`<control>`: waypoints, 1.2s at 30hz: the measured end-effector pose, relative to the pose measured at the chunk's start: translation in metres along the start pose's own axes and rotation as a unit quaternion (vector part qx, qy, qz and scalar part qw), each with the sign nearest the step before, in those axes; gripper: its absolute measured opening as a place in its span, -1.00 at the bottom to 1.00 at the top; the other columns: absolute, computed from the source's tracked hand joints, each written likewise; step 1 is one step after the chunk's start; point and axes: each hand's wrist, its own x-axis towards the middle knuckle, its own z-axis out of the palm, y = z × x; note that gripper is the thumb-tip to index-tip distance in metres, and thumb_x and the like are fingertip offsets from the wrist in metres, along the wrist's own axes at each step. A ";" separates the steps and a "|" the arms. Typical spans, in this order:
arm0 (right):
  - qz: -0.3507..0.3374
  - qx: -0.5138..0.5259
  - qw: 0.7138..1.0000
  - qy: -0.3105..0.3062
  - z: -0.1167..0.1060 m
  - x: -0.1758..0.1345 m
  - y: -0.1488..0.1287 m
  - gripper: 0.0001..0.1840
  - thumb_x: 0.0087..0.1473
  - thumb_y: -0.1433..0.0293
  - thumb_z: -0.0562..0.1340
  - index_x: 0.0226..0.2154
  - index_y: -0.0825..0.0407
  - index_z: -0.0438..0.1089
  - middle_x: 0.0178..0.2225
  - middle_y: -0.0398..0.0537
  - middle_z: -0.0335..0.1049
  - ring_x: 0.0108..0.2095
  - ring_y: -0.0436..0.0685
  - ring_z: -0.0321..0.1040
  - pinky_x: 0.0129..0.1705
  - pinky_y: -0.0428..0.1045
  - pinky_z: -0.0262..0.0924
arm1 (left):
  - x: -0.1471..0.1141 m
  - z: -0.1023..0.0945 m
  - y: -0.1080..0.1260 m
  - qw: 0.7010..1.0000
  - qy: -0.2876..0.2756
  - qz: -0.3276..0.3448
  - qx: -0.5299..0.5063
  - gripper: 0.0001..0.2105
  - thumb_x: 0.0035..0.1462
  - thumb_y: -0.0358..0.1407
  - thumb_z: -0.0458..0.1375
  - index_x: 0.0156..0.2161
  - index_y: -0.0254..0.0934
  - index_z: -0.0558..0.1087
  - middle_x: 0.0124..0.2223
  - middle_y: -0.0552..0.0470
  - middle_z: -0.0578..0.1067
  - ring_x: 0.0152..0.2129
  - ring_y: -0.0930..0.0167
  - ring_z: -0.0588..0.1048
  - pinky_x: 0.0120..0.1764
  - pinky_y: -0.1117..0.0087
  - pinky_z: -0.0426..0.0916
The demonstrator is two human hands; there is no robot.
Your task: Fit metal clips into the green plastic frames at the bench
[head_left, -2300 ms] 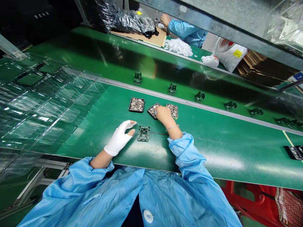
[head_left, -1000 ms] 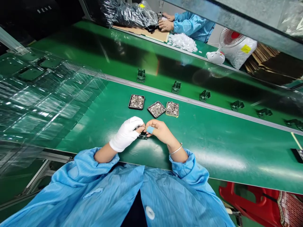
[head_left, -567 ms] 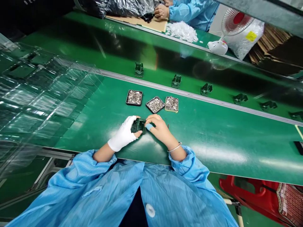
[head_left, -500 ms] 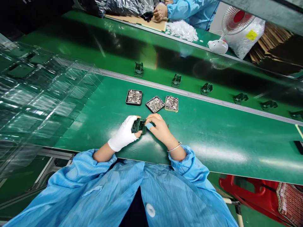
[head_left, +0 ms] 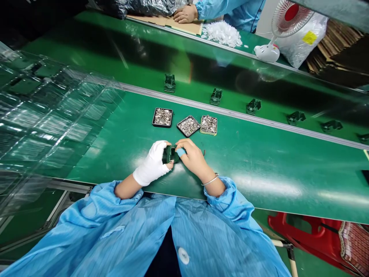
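Observation:
In a white fingerless glove, my left hand [head_left: 153, 163] grips a small green circuit board [head_left: 170, 154] just above the bench, its thumb at the near edge and its fingers at the far edge. My right hand [head_left: 192, 156], with a blue cover on one digit, is closed at the board's right side. Its fingertips touch the board there, and whether they pinch a small part is hidden. Beyond my hands sit a black tray [head_left: 152, 120] of small shiny metal parts, a second, angled tray [head_left: 184, 134] and a third, yellowish-edged tray [head_left: 215, 133].
Several similar circuit boards [head_left: 216, 97] stand in a row on the green strip [head_left: 138, 73] behind a metal rail [head_left: 187, 103]. Clear plastic trays [head_left: 57, 111] are stacked at left. Across the strip are a co-worker's hand [head_left: 186, 14], white pieces [head_left: 221, 34] and a fan [head_left: 267, 53].
The circuit board has turned slightly in my left hand, which shifted a little right. The co-worker's hand moved left and now lies flat. The row of boards appears slightly farther right.

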 end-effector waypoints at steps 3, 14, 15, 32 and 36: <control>0.011 0.015 1.000 0.023 0.003 0.000 0.001 -0.82 0.10 0.54 0.04 -0.33 0.00 0.30 -0.15 -0.01 0.38 -0.08 0.08 0.33 0.02 -0.01 0.20 | 0.000 0.003 0.002 1.000 0.009 -0.002 -0.004 -0.59 0.00 -0.24 0.13 -0.02 -0.30 0.22 -0.07 -0.17 0.36 -0.10 0.18 0.41 -0.04 0.11 0.36; 0.042 -0.121 0.990 -0.065 0.003 0.000 -0.004 -0.77 0.10 0.57 0.06 -0.26 0.01 0.34 -0.22 -0.05 0.46 -0.19 0.11 0.38 -0.11 -0.03 0.23 | 0.026 -0.027 0.013 0.981 -0.174 -0.078 0.037 -0.71 0.12 -0.18 -0.02 -0.14 -0.30 0.39 -0.15 -0.11 0.50 -0.18 0.23 0.48 -0.10 0.21 0.37; 0.035 -0.129 0.988 -0.077 0.003 0.000 -0.005 -0.76 0.10 0.58 0.06 -0.24 0.01 0.35 -0.20 -0.04 0.46 -0.17 0.11 0.38 -0.09 -0.03 0.23 | 0.030 -0.030 0.017 0.976 -0.188 -0.074 0.081 -0.75 0.12 -0.22 -0.03 -0.22 -0.30 0.42 -0.22 -0.10 0.52 -0.22 0.23 0.49 -0.13 0.21 0.36; 0.015 -0.217 0.969 -0.114 0.007 0.001 -0.018 -0.71 0.09 0.63 0.02 -0.19 0.07 0.32 -0.20 0.04 0.42 -0.16 0.14 0.35 -0.08 -0.01 0.23 | 0.041 -0.031 0.020 0.951 -0.217 -0.020 0.220 -0.76 0.13 -0.31 -0.02 -0.35 -0.30 0.49 -0.38 -0.09 0.54 -0.30 0.23 0.53 0.03 0.12 0.31; 0.095 -0.208 0.971 -0.068 -0.001 0.001 -0.011 -0.74 0.12 0.56 0.04 -0.18 0.04 0.34 -0.23 -0.02 0.46 -0.22 0.11 0.38 -0.17 -0.05 0.20 | 0.035 -0.035 0.005 0.985 -0.138 -0.087 0.054 -0.63 0.17 -0.16 0.00 0.02 -0.30 0.38 0.00 -0.13 0.48 -0.02 0.24 0.45 0.06 0.18 0.34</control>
